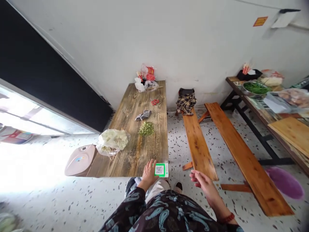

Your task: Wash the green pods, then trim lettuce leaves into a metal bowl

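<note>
My left hand [149, 173] lies on the near edge of the wooden table [130, 106], fingers stretched out, right beside a card with a green-framed QR code [161, 169]. Off the table's right side, my right hand [204, 183] hangs in the air near the end of a bench, fingers loosely bent and holding nothing. A small pile of cut green vegetable pieces [146, 129] sits further up the table. Behind it are a crumpled grey cloth [143, 115] and red-handled scissors [154, 102]. At the left edge lies a clear plastic bag [113, 141] with pale green contents and thin sticks.
Two wooden benches [199, 141] stand to the right, one with plaid cloth [186, 103] on it. Another table holds a metal bowl of greens [256, 88] and a wooden board [291, 132]. A lidded bin [80, 160] stands left; a purple basin [286, 183] lies under the right table.
</note>
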The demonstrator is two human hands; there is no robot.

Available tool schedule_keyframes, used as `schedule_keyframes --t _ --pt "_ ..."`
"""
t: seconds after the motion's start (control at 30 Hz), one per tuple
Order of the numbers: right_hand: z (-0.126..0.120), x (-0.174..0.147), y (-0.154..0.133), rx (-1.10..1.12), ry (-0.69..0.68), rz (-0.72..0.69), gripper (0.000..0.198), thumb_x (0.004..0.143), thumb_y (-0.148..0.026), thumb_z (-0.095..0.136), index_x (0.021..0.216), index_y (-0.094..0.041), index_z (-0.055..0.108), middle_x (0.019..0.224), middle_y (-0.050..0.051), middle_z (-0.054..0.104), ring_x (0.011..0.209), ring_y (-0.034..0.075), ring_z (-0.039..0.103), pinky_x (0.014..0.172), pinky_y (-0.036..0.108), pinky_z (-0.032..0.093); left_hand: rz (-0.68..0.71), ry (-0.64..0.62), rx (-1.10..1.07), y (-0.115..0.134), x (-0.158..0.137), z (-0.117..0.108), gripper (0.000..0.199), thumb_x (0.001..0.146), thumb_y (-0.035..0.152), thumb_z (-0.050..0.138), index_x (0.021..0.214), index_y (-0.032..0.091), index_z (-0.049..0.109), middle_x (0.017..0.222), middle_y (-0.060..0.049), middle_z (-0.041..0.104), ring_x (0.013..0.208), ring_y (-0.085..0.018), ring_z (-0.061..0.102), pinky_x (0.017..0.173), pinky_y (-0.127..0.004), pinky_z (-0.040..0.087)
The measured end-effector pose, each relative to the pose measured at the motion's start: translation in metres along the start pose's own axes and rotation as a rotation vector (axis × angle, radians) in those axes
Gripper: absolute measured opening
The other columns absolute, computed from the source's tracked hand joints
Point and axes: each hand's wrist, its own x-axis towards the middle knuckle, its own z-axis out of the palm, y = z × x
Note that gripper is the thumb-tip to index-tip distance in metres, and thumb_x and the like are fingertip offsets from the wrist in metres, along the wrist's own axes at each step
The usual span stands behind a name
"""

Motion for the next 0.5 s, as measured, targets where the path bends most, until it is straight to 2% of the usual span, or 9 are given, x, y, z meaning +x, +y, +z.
schedule_keyframes --t 0.13,0.3,0.4,0.5 --pt "0.037 0.023 -0.014 -0.016 -0.054 -0.010 0.070 0.058 -0.075 0.075 0.098 -0.018 0.074 0.094 0.012 0.076 0.077 0.020 0.067 0.063 0.030 0.050 -0.031 0.054 -0.048 -0.025 0.018 -0.004 0.090 0.072 0.023 0.066 0.154 0.015 0.030 0.161 -0.016 0.028 0.148 -0.029 0.027 0.118 -0.037 0.021" --pt "0.079 0.047 -0.036 -0.078 -0.099 -0.041 0.076 0.054 -0.079 0.074 0.095 -0.016 0.074 0.087 0.012 0.075 0.072 0.019 0.066 0.058 0.028 0.047 -0.046 0.167 -0.071 -0.049 0.051 -0.013 0.068 0.084 0.022 0.053 0.150 0.012 0.036 0.148 -0.018 0.047 0.135 -0.027 0.046 0.112 -0.038 0.030" --pt "0.097 0.063 -0.043 -0.121 -0.097 -0.056 0.075 0.056 -0.079 0.072 0.097 -0.016 0.073 0.087 0.012 0.075 0.074 0.020 0.066 0.058 0.029 0.048 -0.069 0.246 -0.066 -0.060 0.069 -0.022 0.063 0.087 0.022 0.051 0.147 0.011 0.041 0.148 -0.017 0.046 0.136 -0.026 0.045 0.113 -0.037 0.030" --pt "0.113 0.085 -0.049 -0.198 -0.134 -0.038 0.072 0.057 -0.078 0.071 0.095 -0.017 0.073 0.084 0.010 0.074 0.071 0.020 0.066 0.055 0.028 0.046 -0.147 0.354 -0.030 -0.073 0.085 -0.031 0.058 0.089 0.022 0.049 0.145 0.009 0.045 0.154 -0.018 0.040 0.141 -0.028 0.039 0.115 -0.038 0.028"
